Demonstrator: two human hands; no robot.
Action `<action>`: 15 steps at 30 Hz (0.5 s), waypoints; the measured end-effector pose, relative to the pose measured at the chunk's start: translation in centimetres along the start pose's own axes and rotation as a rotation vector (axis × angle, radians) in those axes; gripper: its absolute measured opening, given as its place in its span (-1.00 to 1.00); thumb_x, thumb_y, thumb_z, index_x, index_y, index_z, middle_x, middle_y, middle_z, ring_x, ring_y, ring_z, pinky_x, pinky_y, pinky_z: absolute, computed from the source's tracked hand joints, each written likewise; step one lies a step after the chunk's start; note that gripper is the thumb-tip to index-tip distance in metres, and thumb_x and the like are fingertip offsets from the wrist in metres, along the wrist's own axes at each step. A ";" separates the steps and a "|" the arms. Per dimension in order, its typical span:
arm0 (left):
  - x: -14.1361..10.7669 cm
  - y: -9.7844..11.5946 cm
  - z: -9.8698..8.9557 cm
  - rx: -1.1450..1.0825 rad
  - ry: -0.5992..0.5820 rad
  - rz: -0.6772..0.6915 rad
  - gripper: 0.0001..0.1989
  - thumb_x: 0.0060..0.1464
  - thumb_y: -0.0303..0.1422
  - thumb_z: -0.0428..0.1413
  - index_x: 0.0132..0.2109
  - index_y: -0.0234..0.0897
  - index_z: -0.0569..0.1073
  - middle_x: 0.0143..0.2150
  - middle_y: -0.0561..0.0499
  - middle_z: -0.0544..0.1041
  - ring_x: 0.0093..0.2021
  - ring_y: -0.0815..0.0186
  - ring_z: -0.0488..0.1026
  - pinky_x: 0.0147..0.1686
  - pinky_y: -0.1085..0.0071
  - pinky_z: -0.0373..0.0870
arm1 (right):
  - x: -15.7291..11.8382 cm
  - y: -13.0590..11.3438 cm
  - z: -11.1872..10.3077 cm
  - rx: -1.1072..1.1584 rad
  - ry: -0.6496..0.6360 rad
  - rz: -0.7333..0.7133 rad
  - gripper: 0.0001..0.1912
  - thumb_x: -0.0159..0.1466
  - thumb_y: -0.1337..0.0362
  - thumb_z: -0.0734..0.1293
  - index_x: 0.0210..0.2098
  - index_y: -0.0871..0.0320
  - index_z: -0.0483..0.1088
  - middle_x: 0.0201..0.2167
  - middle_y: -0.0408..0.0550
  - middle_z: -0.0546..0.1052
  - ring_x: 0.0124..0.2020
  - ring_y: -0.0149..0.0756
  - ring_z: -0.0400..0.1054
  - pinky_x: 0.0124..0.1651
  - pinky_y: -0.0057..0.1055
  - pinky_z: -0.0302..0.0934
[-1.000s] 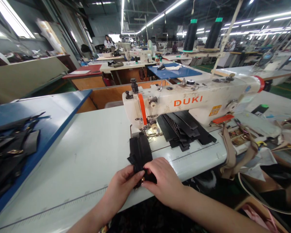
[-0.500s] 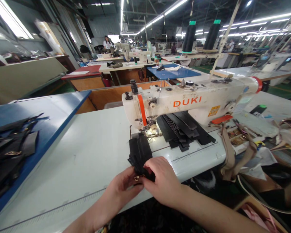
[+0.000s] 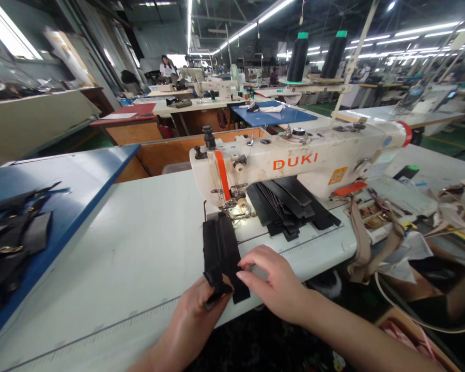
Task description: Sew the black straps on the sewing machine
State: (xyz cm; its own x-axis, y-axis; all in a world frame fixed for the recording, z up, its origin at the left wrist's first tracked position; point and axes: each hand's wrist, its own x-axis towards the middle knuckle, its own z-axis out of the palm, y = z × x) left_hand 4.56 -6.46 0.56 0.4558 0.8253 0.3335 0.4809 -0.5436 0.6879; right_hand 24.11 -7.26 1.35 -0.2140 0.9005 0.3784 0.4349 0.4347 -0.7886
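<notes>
A black zipper strip (image 3: 219,237) lies on the machine table, its far end by the presser foot (image 3: 240,206) of the white sewing machine (image 3: 294,163). My left hand (image 3: 199,310) is closed on the folded near end, with a small gold glint at its fingers. My right hand (image 3: 275,281) is at the strip's right edge, thumb and forefinger slightly apart and nothing visible between them. Under the machine arm lies a fanned pile of black strips (image 3: 290,206).
On the left, a blue table (image 3: 101,160) carries black strips with gold hardware (image 3: 15,243). Right of the machine are a tray of small metal parts (image 3: 375,219) and beige straps (image 3: 358,243). Two black thread cones (image 3: 297,59) stand above. Farther back is a person (image 3: 166,68).
My right hand has come away from the gold zipper pull and moved right with its fingers apart. My left hand still grips the near end, and more of the strip now shows flat.
</notes>
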 end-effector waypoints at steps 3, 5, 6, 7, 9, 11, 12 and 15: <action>-0.5 -0.6 0.1 0.010 -0.020 0.173 -0.88 0.21 -0.49 -0.01 -0.28 -0.22 0.37 -0.32 0.05 0.50 -0.33 0.37 0.50 -0.30 0.55 0.44 | -2.2 1.0 -0.6 -0.079 0.016 -0.115 -0.86 0.35 0.39 0.20 -0.28 0.16 0.39 -0.36 -0.05 0.46 -0.28 -0.26 0.30 -0.20 -0.32 0.20; -0.8 -1.1 0.1 0.047 -0.056 0.256 -0.86 0.23 -0.53 -0.04 -0.21 -0.22 0.36 -0.26 0.02 0.51 -0.26 0.37 0.51 -0.21 0.54 0.45 | -3.6 1.6 -0.4 -0.161 -0.037 -0.219 -0.82 0.36 0.41 0.17 -0.23 0.17 0.41 -0.35 -0.02 0.46 -0.28 -0.24 0.28 -0.21 -0.31 0.22; -1.0 -1.4 0.1 0.084 -0.078 0.285 -0.84 0.24 -0.54 -0.05 -0.17 -0.23 0.37 -0.23 0.00 0.51 -0.22 0.36 0.52 -0.17 0.52 0.45 | -4.1 1.8 -0.3 -0.205 -0.062 -0.264 -0.81 0.36 0.42 0.16 -0.20 0.19 0.41 -0.35 0.00 0.46 -0.28 -0.23 0.27 -0.21 -0.30 0.23; -1.2 -1.7 0.0 0.130 -0.099 0.304 -0.82 0.24 -0.55 -0.05 -0.12 -0.24 0.38 -0.18 -0.03 0.52 -0.18 0.34 0.52 -0.12 0.50 0.45 | -4.5 2.0 -0.1 -0.246 -0.076 -0.301 -0.80 0.36 0.43 0.16 -0.18 0.21 0.41 -0.35 0.02 0.46 -0.27 -0.22 0.27 -0.21 -0.29 0.23; -1.6 -2.3 0.0 0.229 -0.130 0.322 -0.73 0.24 -0.54 -0.05 0.02 -0.24 0.39 -0.07 -0.07 0.52 -0.08 0.29 0.50 -0.02 0.43 0.44 | -4.8 2.3 0.3 -0.314 -0.073 -0.359 -0.79 0.36 0.43 0.15 -0.14 0.25 0.41 -0.36 0.04 0.47 -0.26 -0.20 0.27 -0.20 -0.29 0.24; -1.9 -2.8 -0.1 0.294 -0.156 0.343 -0.64 0.23 -0.53 -0.06 0.13 -0.22 0.37 0.04 -0.11 0.49 0.01 0.23 0.47 0.05 0.35 0.41 | -4.7 2.6 0.6 -0.359 -0.045 -0.395 -0.79 0.37 0.42 0.16 -0.13 0.26 0.42 -0.39 0.02 0.46 -0.27 -0.20 0.27 -0.21 -0.30 0.24; -2.0 -3.0 -0.2 0.311 -0.159 0.375 -0.59 0.23 -0.54 -0.08 0.18 -0.23 0.35 0.07 -0.12 0.48 0.04 0.20 0.45 0.07 0.31 0.41 | -4.5 2.8 0.8 -0.373 -0.027 -0.413 -0.79 0.38 0.42 0.16 -0.13 0.26 0.42 -0.41 0.01 0.45 -0.29 -0.21 0.27 -0.23 -0.31 0.24; -2.0 -3.1 -0.2 0.364 -0.160 0.508 -0.46 0.20 -0.61 -0.17 0.29 -0.28 0.25 0.10 -0.15 0.49 0.09 0.17 0.41 0.12 0.25 0.38 | -4.1 3.2 1.1 -0.398 0.022 -0.473 -0.78 0.39 0.42 0.15 -0.18 0.25 0.43 -0.49 -0.04 0.43 -0.36 -0.25 0.27 -0.29 -0.33 0.22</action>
State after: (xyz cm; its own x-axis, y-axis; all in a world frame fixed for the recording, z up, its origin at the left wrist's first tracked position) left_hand 2.01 -6.39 -2.08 0.7860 0.4339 0.4404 0.3865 -0.9008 0.1977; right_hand 25.39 -9.56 -3.30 -0.4473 0.6082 0.6558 0.5914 0.7512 -0.2933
